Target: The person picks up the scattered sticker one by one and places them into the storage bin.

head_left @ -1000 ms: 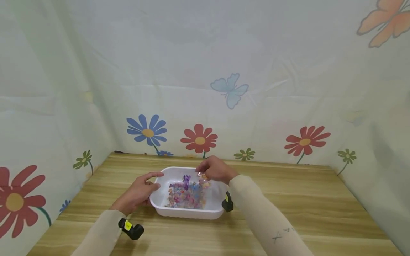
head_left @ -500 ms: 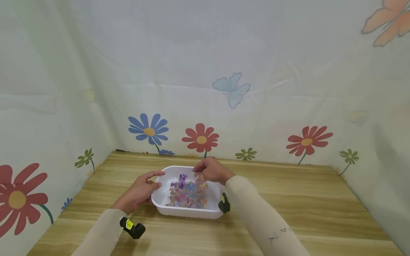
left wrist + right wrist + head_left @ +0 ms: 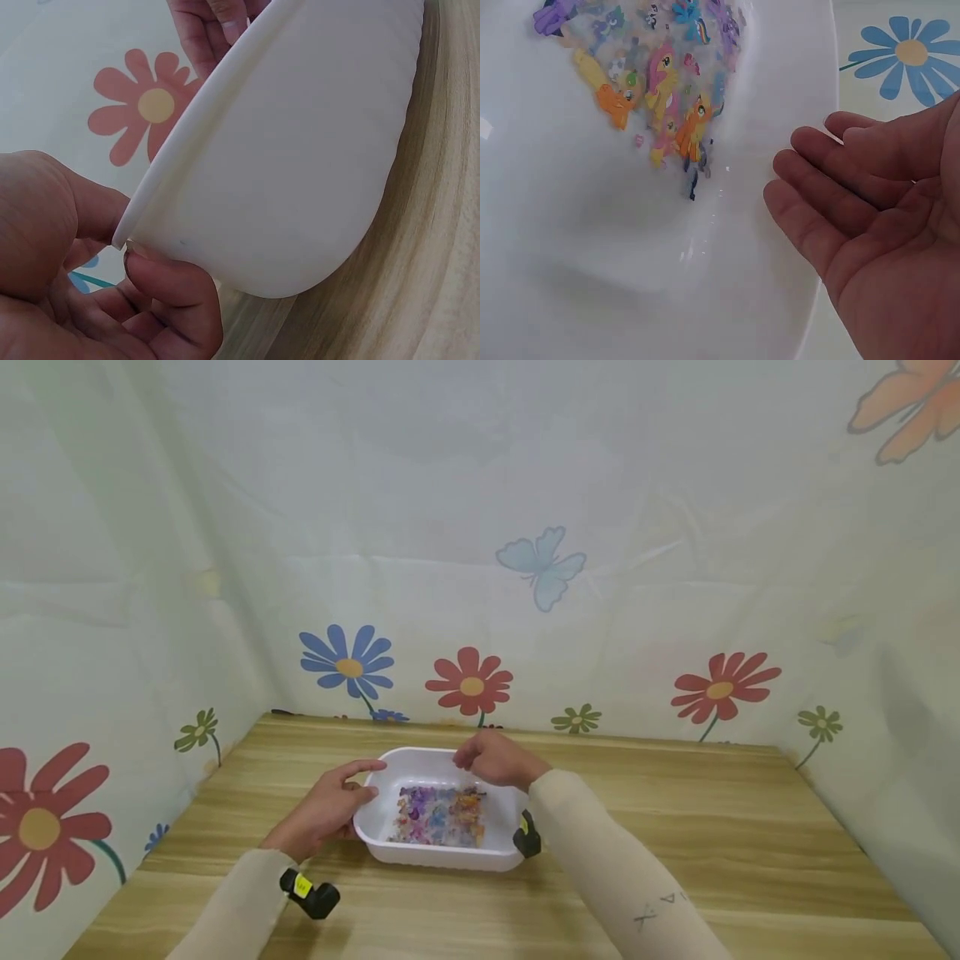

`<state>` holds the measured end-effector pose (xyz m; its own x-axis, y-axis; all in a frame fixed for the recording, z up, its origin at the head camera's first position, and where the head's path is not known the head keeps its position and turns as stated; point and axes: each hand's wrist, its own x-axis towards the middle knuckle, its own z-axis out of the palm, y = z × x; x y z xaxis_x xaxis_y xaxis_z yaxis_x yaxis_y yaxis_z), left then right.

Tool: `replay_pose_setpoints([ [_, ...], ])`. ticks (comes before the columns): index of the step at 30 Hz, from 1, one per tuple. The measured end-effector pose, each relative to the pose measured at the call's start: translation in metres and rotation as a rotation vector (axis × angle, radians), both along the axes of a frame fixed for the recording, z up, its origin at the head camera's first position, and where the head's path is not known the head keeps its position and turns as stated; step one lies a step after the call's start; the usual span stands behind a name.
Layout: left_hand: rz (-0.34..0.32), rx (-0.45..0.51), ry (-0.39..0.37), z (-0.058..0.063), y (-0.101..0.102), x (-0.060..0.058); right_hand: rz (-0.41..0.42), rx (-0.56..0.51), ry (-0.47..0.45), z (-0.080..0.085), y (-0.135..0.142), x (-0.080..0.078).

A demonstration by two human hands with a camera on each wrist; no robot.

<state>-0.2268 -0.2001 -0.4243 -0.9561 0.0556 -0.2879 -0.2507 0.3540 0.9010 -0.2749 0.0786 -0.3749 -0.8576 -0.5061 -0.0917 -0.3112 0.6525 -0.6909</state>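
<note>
A white plastic basin (image 3: 448, 860) with rounded corners stands on the table. Inside it, flat on the bottom, lies a clear sheet of colourful cartoon pony stickers (image 3: 438, 817); the right wrist view shows orange, yellow and purple ponies (image 3: 664, 86) closer up. My left hand (image 3: 330, 802) holds the basin's left end, and its thumb and fingers pinch the rim in the left wrist view. Over the far right part of the basin is my right hand (image 3: 501, 760), its fingers loosely bent and holding nothing, fingertips by the inner wall (image 3: 799, 82).
The wood-grain table (image 3: 675, 835) extends on both sides of the basin. Behind it hangs a pale curtain (image 3: 637, 568) printed with flowers and butterflies. A black camera mount (image 3: 309, 893) sits at the left wrist, another (image 3: 527, 835) at the right.
The sticker sheet, which was bunched up with a purple part raised and its right corner in my right fingers, now lies flat. My right hand has let go of it; the left stays put.
</note>
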Motion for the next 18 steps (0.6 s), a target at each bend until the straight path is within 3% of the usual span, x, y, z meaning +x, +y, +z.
replay_pose_setpoints([
  [7,-0.068,-0.114,0.066,0.007,-0.004,0.003,-0.03,0.01,0.033,0.016,0.011,0.004],
  [13,-0.1,-0.393,0.214,0.02,-0.004,0.002,-0.088,-0.007,0.115,0.031,0.025,0.013],
  [18,-0.131,-0.622,0.365,0.035,0.008,0.0,-0.138,0.073,0.277,0.035,0.037,0.017],
])
